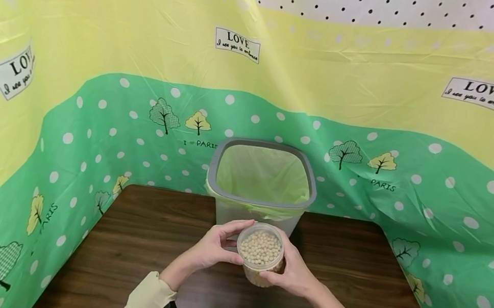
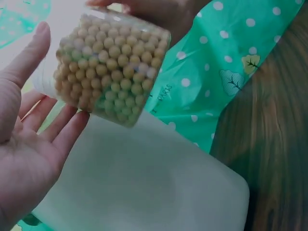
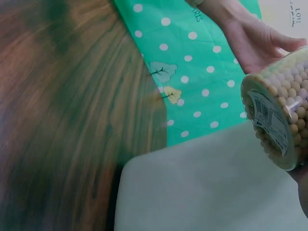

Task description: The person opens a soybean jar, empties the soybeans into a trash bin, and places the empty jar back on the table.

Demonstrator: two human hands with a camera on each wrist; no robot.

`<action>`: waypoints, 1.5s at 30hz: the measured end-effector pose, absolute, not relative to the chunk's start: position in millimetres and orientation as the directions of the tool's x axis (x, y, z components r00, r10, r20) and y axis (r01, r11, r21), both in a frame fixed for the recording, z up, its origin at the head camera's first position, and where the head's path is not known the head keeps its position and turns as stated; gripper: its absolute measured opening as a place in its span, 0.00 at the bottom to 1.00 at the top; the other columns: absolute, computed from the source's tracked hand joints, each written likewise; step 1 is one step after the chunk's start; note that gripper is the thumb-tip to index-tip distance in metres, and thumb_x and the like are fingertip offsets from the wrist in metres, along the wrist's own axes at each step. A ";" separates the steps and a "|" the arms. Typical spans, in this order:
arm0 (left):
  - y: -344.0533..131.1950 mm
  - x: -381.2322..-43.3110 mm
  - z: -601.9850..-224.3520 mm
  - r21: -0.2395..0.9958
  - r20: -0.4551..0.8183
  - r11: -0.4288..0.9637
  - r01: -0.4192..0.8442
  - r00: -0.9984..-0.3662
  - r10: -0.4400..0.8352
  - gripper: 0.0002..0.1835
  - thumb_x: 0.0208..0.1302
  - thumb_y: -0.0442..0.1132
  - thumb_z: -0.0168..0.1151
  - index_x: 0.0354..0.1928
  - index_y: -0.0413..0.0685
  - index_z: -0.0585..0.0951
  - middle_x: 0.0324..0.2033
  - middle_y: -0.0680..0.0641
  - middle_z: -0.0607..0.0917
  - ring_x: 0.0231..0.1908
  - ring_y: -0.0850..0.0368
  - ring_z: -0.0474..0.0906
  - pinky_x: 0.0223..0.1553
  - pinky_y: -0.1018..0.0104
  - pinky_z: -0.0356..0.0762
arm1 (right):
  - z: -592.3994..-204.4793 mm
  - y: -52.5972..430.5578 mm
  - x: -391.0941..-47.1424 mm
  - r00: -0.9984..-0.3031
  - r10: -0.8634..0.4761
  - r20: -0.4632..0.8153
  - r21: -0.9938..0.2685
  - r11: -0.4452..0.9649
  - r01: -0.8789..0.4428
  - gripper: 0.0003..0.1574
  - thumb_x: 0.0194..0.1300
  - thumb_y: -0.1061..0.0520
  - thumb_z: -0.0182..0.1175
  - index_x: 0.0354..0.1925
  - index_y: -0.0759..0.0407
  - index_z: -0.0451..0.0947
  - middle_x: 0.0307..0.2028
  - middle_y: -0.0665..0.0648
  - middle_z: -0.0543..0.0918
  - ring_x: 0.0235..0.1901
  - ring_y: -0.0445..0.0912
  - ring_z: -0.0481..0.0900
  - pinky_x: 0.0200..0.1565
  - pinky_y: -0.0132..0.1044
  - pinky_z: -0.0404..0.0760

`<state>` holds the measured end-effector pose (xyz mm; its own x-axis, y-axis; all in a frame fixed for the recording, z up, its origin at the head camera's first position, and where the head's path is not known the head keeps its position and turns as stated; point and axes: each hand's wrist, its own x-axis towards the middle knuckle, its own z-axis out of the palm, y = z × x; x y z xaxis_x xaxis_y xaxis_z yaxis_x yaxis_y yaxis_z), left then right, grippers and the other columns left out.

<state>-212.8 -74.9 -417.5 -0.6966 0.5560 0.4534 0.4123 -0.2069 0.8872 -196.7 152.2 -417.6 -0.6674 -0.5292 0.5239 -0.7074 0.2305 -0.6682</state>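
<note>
A clear plastic jar full of small round beige balls is held up between both hands, just in front of a bin. In the left wrist view the jar lies tilted, with its whitish top end toward the left palm. My left hand has its thumb and fingers spread to either side of the jar's rim. My right hand grips the jar's body from the other side, thumb across the front. A barcode label shows on the base of the jar in the right wrist view.
A pale bin with a grey rim and a green liner bag stands at the back of the dark wooden table. Green and yellow printed curtain surrounds the table on the left, back and right.
</note>
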 end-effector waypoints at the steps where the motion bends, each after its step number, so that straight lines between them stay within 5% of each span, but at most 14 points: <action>1: -73.7 -212.1 -417.3 0.885 0.456 -0.196 0.422 -0.702 0.546 0.40 0.50 0.45 0.68 0.63 0.36 0.65 0.60 0.36 0.67 0.56 0.55 0.69 0.49 0.56 0.74 | -417.2 151.2 -196.3 -0.675 -0.517 0.527 -0.657 0.256 -0.709 0.54 0.42 0.58 0.70 0.64 0.61 0.54 0.54 0.60 0.70 0.51 0.45 0.70 0.51 0.36 0.70; 8: -66.8 -204.4 -414.2 0.896 0.442 -0.176 0.407 -0.793 0.419 0.36 0.47 0.37 0.71 0.59 0.36 0.69 0.56 0.37 0.72 0.54 0.57 0.71 0.47 0.61 0.75 | -416.4 148.6 -195.4 -0.704 -0.421 0.571 -0.608 0.360 -0.708 0.55 0.38 0.63 0.71 0.63 0.69 0.55 0.54 0.65 0.70 0.49 0.50 0.71 0.48 0.39 0.72; 16: -74.9 -214.5 -412.9 0.913 0.408 -0.245 0.327 -0.685 0.604 0.39 0.52 0.40 0.67 0.63 0.31 0.62 0.58 0.32 0.66 0.54 0.59 0.70 0.49 0.60 0.74 | -412.4 156.0 -196.1 -0.686 -0.520 0.509 -0.667 0.265 -0.696 0.52 0.43 0.58 0.69 0.64 0.59 0.55 0.54 0.59 0.71 0.50 0.44 0.70 0.51 0.37 0.70; 23: -65.6 -210.7 -415.1 0.875 0.479 -0.204 0.438 -0.731 0.485 0.36 0.51 0.34 0.68 0.62 0.33 0.65 0.58 0.35 0.68 0.56 0.52 0.69 0.48 0.60 0.75 | -415.5 156.4 -199.5 -0.691 -0.412 0.594 -0.556 0.410 -0.723 0.56 0.40 0.55 0.72 0.65 0.58 0.55 0.55 0.57 0.71 0.49 0.47 0.72 0.47 0.42 0.73; 32: -72.2 -218.6 -412.0 0.911 0.412 -0.271 0.311 -0.654 0.634 0.41 0.51 0.41 0.67 0.63 0.28 0.60 0.58 0.30 0.65 0.54 0.58 0.70 0.49 0.61 0.74 | -413.3 160.7 -197.9 -0.679 -0.517 0.522 -0.658 0.263 -0.706 0.53 0.40 0.58 0.70 0.63 0.61 0.57 0.53 0.60 0.72 0.49 0.44 0.71 0.50 0.35 0.70; 39: -60.1 -211.6 -417.8 0.885 0.463 -0.193 0.423 -0.761 0.454 0.36 0.46 0.37 0.71 0.59 0.37 0.68 0.56 0.35 0.72 0.55 0.54 0.70 0.47 0.61 0.76 | -398.4 153.6 -192.2 -0.656 -0.435 0.617 -0.534 0.381 -0.754 0.55 0.34 0.61 0.73 0.60 0.71 0.58 0.50 0.65 0.72 0.46 0.52 0.73 0.46 0.41 0.74; 45: -67.1 -216.3 -417.0 0.893 0.448 -0.279 0.352 -0.741 0.500 0.35 0.46 0.37 0.71 0.55 0.27 0.68 0.51 0.29 0.72 0.51 0.58 0.74 0.46 0.60 0.76 | -400.3 159.8 -197.0 -0.655 -0.488 0.578 -0.562 0.344 -0.752 0.54 0.37 0.55 0.73 0.60 0.67 0.59 0.50 0.62 0.73 0.46 0.48 0.74 0.46 0.41 0.74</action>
<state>-216.3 -67.1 -417.0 -0.7409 0.5002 0.4482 0.3520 -0.2791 0.8934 -197.0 159.8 -400.3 -0.6548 -0.4875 0.5776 -0.7521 0.3443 -0.5619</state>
